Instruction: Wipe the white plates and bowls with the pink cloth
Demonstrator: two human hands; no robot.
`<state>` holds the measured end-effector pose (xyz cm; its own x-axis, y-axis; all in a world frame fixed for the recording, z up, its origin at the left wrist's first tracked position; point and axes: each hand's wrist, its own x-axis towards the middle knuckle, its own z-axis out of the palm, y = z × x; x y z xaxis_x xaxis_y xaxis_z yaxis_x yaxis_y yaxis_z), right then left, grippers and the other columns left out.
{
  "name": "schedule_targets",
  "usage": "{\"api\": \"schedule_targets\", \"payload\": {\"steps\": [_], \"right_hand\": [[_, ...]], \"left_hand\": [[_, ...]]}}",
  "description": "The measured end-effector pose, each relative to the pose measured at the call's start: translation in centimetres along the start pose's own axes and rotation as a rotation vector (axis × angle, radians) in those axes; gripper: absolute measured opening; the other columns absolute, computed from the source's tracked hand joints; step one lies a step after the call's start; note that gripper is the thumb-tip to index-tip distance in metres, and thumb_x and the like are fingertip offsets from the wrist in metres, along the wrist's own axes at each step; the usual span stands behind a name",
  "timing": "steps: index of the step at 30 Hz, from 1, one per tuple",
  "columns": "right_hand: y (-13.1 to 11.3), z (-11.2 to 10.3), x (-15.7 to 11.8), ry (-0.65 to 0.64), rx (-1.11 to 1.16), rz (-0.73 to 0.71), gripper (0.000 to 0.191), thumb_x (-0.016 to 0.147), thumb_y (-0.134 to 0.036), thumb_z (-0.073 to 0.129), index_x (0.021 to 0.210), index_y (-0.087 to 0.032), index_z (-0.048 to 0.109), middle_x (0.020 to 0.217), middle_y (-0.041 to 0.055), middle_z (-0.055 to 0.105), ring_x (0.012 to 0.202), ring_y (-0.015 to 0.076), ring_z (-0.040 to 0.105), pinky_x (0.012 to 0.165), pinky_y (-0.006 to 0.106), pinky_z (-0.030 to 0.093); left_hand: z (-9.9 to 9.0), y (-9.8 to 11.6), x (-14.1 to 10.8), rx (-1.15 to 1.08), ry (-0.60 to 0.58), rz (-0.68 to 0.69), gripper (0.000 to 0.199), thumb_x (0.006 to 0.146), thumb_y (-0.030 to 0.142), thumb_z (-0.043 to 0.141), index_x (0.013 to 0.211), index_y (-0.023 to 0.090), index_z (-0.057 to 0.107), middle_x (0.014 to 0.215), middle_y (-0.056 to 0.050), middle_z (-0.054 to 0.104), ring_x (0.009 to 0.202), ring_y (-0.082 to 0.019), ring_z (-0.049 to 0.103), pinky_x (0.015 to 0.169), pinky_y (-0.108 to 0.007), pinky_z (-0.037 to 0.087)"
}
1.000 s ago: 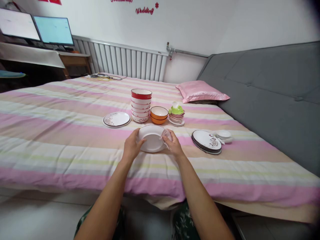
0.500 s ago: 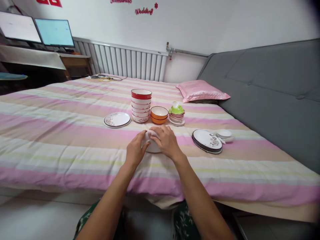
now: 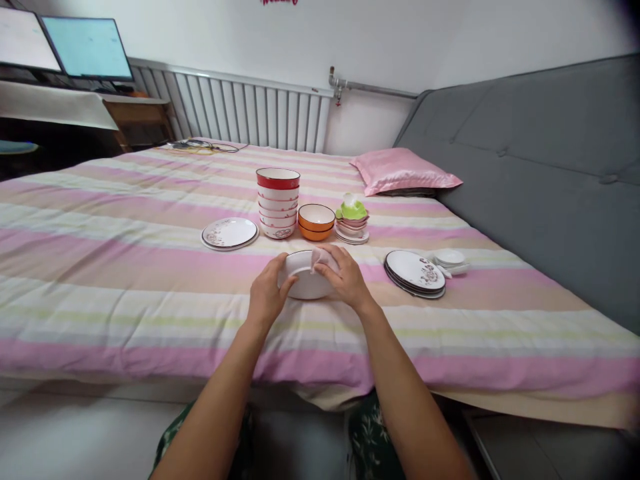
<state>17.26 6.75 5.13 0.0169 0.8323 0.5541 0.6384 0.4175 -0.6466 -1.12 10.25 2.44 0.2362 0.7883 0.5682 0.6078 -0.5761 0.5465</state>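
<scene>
A white plate is held tilted over the front part of the bed. My left hand grips its left rim, thumb on the near face and fingers behind. On the right side, my right hand pinches a pale pinkish cloth or tissue against the plate's upper right edge. Just beyond the plate stand a stack of white and red bowls and a pair of orange bowls. To their right is a pile of small dishes topped by a green leaf-shaped dish.
White plates with a floral print lie at the left. More stacked plates sit at the right, beside small white dishes. A pink pillow rests near the grey headboard. Cables lie on the bed's far side.
My right hand has slid rightward across the plate with the cloth, uncovering more of the plate's surface. My left hand keeps its hold. The camera view has shifted slightly.
</scene>
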Motion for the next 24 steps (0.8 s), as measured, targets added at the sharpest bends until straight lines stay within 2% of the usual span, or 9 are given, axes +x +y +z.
{"api": "schedule_targets", "payload": {"steps": [5,10,14,18,20,22,24], "right_hand": [[2.6,0.7,-1.0,0.007,0.414,0.257,0.042,0.078,-0.045,0.058,0.113,-0.021,0.052,0.105,0.0044,0.061,0.094,0.0192,0.057,0.082,0.031,0.045],[3.2,1.5,-1.4,0.010,0.558,0.349,0.040,0.076,-0.045,0.061,0.108,-0.022,0.054,0.098,0.0020,0.063,0.088,0.0168,0.058,0.077,0.028,0.046],[2.8,1.3,-1.4,0.018,0.495,0.309,0.038,0.078,-0.045,0.058,0.108,-0.021,0.053,0.097,0.0023,0.062,0.086,0.0165,0.058,0.076,0.028,0.046],[1.5,0.6,-0.7,-0.007,0.245,0.158,0.035,0.081,-0.043,0.055,0.109,-0.021,0.055,0.092,0.0030,0.060,0.078,0.0158,0.055,0.072,0.029,0.046],[0.7,0.4,-0.4,-0.029,0.160,0.065,0.031,0.084,-0.040,0.052,0.108,-0.022,0.057,0.096,0.0044,0.059,0.078,0.0161,0.055,0.071,0.029,0.046],[0.1,0.4,-0.2,-0.023,0.146,0.005,0.029,0.085,-0.038,0.050,0.109,-0.023,0.057,0.103,0.0054,0.058,0.083,0.0168,0.055,0.072,0.030,0.046],[0.1,0.6,-0.1,0.027,0.209,0.021,0.031,0.084,-0.035,0.052,0.112,-0.024,0.055,0.106,0.0053,0.056,0.086,0.0167,0.054,0.075,0.030,0.046]], "left_hand": [[-0.2,-0.7,0.3,-0.013,0.009,-0.092,0.049,0.078,0.033,0.060,0.123,0.015,0.050,0.123,-0.012,0.060,0.111,-0.025,0.056,0.093,-0.037,0.045],[-0.5,-1.0,0.3,-0.045,-0.008,-0.155,0.052,0.076,0.033,0.061,0.124,0.016,0.049,0.123,-0.012,0.059,0.109,-0.025,0.057,0.090,-0.038,0.047],[-0.7,-1.0,0.1,-0.039,0.011,-0.122,0.051,0.077,0.033,0.060,0.124,0.016,0.049,0.123,-0.012,0.060,0.110,-0.025,0.057,0.092,-0.039,0.046],[-0.7,-0.3,-0.3,0.014,0.002,-0.033,0.048,0.081,0.033,0.056,0.127,0.019,0.047,0.124,-0.011,0.059,0.110,-0.025,0.057,0.091,-0.037,0.046],[-0.7,0.1,-0.5,0.038,-0.011,-0.003,0.047,0.083,0.032,0.054,0.127,0.020,0.046,0.124,-0.010,0.059,0.109,-0.024,0.057,0.090,-0.036,0.047],[-0.6,0.4,-0.7,0.053,-0.015,0.006,0.046,0.084,0.031,0.053,0.128,0.019,0.045,0.123,-0.010,0.059,0.109,-0.024,0.057,0.089,-0.035,0.047],[-0.5,0.6,-0.7,0.064,-0.014,-0.007,0.047,0.084,0.031,0.054,0.128,0.019,0.045,0.124,-0.011,0.058,0.110,-0.024,0.057,0.090,-0.035,0.047]]}}
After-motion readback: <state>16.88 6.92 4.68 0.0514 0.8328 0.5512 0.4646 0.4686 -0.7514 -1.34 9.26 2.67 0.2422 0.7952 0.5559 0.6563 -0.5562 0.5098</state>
